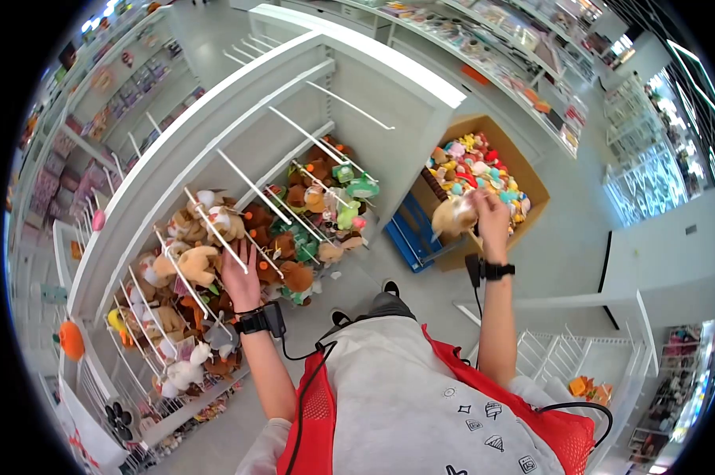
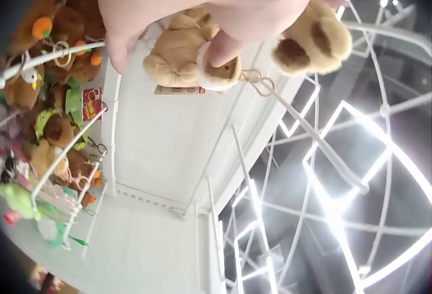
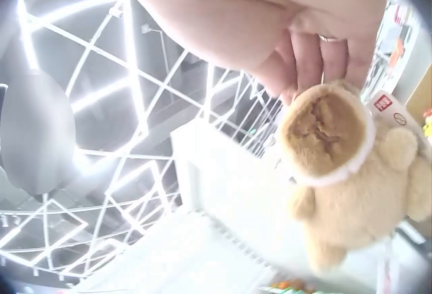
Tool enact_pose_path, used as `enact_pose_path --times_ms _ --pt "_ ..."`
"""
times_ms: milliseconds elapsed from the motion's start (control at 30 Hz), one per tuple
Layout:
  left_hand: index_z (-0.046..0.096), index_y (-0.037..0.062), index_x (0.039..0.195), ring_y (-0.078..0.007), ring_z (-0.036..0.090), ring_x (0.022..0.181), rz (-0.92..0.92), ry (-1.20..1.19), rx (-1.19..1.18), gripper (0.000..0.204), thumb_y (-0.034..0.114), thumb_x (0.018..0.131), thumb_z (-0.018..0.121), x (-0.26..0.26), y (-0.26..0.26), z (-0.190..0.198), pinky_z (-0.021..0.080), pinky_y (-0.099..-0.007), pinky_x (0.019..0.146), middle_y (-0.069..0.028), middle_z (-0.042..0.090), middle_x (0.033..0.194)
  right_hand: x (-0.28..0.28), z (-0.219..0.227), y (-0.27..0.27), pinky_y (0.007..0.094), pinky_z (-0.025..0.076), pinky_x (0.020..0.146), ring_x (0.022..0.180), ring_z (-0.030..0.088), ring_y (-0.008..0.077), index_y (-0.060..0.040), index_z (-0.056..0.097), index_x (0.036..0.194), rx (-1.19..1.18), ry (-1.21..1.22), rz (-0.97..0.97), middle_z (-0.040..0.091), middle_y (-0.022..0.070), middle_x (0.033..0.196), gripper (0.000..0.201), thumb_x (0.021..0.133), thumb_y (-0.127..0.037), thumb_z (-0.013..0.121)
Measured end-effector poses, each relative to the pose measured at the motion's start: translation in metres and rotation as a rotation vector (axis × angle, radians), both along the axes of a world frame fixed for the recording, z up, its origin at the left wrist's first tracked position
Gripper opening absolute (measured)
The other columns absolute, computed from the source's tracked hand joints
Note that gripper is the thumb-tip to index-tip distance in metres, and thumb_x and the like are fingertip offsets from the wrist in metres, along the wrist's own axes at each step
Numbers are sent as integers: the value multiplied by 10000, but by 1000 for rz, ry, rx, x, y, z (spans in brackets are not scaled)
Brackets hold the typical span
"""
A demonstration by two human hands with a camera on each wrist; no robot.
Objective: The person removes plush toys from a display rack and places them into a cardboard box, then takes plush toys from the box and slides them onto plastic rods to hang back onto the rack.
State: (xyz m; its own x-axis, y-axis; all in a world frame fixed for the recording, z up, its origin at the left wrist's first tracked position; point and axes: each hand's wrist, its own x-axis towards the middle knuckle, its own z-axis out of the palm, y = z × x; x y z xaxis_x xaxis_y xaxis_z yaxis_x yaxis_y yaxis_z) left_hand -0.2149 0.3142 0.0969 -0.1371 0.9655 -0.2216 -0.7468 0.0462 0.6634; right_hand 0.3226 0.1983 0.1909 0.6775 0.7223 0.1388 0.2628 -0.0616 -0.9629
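Observation:
My right hand [image 1: 493,222] pinches the top of a tan plush toy [image 3: 358,203] with a brown, white-rimmed face. The toy hangs beneath the fingertips in the right wrist view, a white paper tag beside it. In the head view it is over the near side of an open cardboard box [image 1: 541,194] filled with colourful small plush toys. At the rack, my left hand [image 1: 241,279] reaches among hanging toys with its fingers extended. Its thumb lies against the head of a tan plush keychain [image 2: 177,61], whose metal clasp [image 2: 260,83] is on a white hook [image 2: 324,142].
Rows of long white hooks [image 1: 250,186] stick out from the rack, many loaded with brown, green and white plush toys. A white panel [image 1: 397,103] stands between rack and box. Beside the box is a blue cart [image 1: 411,237]. Stocked shelves [image 1: 484,59] line the back.

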Motion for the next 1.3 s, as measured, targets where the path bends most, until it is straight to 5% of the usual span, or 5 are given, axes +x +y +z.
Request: enact_pose_path --times_ms 200,467,600,833,1300 --pt "523 -9 1423 -404 420 1506 -36 -607 -7 458 311 1095 510 -2 9 -1 309 -628 1274 -226 471 1544 65 -120 -4 332 558 827 877 710 184 85 734 1104 -162 -464 -190 766 119 930 322 995 -217 703" --pt "362 70 1600 -331 540 1413 -28 -188 -41 516 304 1153 472 2 -9 -17 505 -529 1154 -166 533 1498 -258 -5 36 304 584 848 952 754 166 38 713 1201 -191 247 1043 793 96 1012 364 1122 -290 577" --pt "472 47 1523 -272 640 1290 -30 26 -96 477 329 1139 498 7 -59 -6 536 -435 1072 -144 617 1459 -357 43 84 278 581 748 860 730 130 -1 636 1289 -229 730 1121 758 87 980 459 1163 -411 474" --pt "624 12 1363 -197 723 1072 -25 260 -151 321 209 1130 522 -2 -150 22 557 -333 913 -95 746 1156 -409 62 110 255 283 462 474 348 60 -18 623 1087 -220 618 1127 446 -49 613 272 1158 -242 485" --pt "698 -36 1221 -182 714 903 -226 479 -75 286 178 1115 542 -24 -174 52 563 -332 883 -79 729 933 -412 70 103 258 287 462 475 342 59 2 596 1049 -110 688 1137 403 -50 611 228 1154 -172 495"
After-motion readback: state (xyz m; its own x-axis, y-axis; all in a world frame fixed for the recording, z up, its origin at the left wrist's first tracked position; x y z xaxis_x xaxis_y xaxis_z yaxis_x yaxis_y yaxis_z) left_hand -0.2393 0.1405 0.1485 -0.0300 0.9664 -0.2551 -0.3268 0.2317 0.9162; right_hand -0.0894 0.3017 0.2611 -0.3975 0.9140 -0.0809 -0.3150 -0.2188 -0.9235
